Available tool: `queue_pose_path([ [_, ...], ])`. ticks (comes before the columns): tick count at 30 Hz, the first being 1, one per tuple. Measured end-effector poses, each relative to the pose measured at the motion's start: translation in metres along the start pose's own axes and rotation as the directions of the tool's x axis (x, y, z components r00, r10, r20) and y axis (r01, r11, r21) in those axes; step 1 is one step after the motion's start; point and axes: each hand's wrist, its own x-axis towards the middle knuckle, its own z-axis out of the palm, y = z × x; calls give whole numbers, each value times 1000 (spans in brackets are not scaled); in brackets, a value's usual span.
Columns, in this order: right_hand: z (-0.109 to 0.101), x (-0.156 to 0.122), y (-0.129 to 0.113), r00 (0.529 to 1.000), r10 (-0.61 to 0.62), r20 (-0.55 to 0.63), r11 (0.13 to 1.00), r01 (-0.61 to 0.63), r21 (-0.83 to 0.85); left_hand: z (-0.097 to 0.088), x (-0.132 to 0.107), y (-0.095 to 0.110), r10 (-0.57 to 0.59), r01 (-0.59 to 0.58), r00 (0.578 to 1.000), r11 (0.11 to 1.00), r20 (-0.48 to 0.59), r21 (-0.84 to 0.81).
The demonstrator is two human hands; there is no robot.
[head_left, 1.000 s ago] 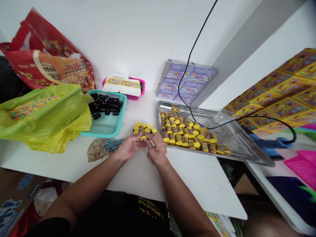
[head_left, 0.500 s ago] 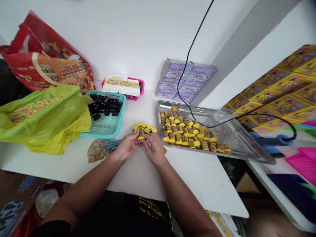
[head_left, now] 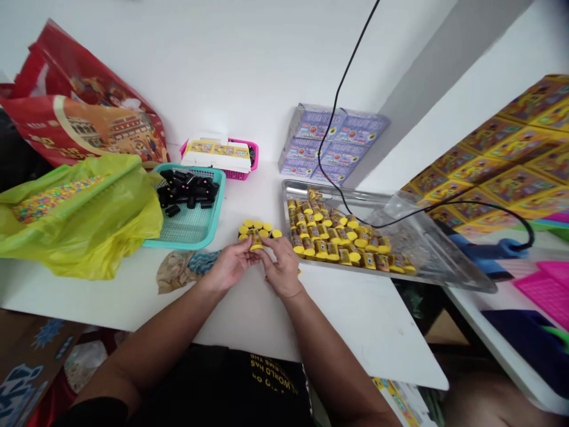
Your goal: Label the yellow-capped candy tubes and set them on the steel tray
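Observation:
Between the fingertips of both hands is a small yellow-capped container (head_left: 256,242) with a printed label. My left hand (head_left: 233,263) pinches it from the left, and my right hand (head_left: 280,264) grips it from the right, its thumb near the yellow end. Just beyond my fingers stands a cluster of yellow-capped black containers (head_left: 258,225) on the white table (head_left: 249,314). To the right, a metal tray (head_left: 427,276) bears many labelled yellow-capped containers (head_left: 329,234). A small yellow printed piece is partly hidden beside my right hand.
Left of my hands are a crumpled cloth (head_left: 173,273), a teal basket (head_left: 195,234) of black containers, and a yellow plastic bag (head_left: 128,207) with colourful beads. Purple boxes (head_left: 317,124) stand behind the tray. A black cable (head_left: 324,145) hangs across it. A pink basket (head_left: 237,175) sits at the back.
My right hand has shifted slightly right and its fingers have changed position on the container. The container now tilts more upright, showing its label. My left hand stays nearly in place.

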Motion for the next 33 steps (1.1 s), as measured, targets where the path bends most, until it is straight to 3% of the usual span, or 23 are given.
queue_pose_path([
  [5, 2, 0, -2, 998, 55, 1, 996, -55, 68, 0, 1, 3, 10, -10, 1000, 999, 22, -31],
  [9, 3, 0, -1, 1000, -12, 23, 1000, 11, 26, -1, 2, 2, -50, 50, 998, 999, 50, -1],
  [13, 6, -2, 0, 997, -62, 44, 997, 60, 53, 2, -1, -1, -5, 4, 1000, 999, 9, 53],
  [20, 0, 0, -2, 989, -145, 11, 988, 146, -51, 8, -5, -3, -77, 77, 997, 997, 12, -14],
  [26, -1, 2, -4, 999, -43, 23, 997, 44, -64, 1, 0, 0, -23, 24, 999, 998, 22, -62],
  [33, 5, -2, -1, 999, 13, 50, 1000, -12, -5, 4, -2, 1, 12, -11, 999, 1000, 48, -11],
])
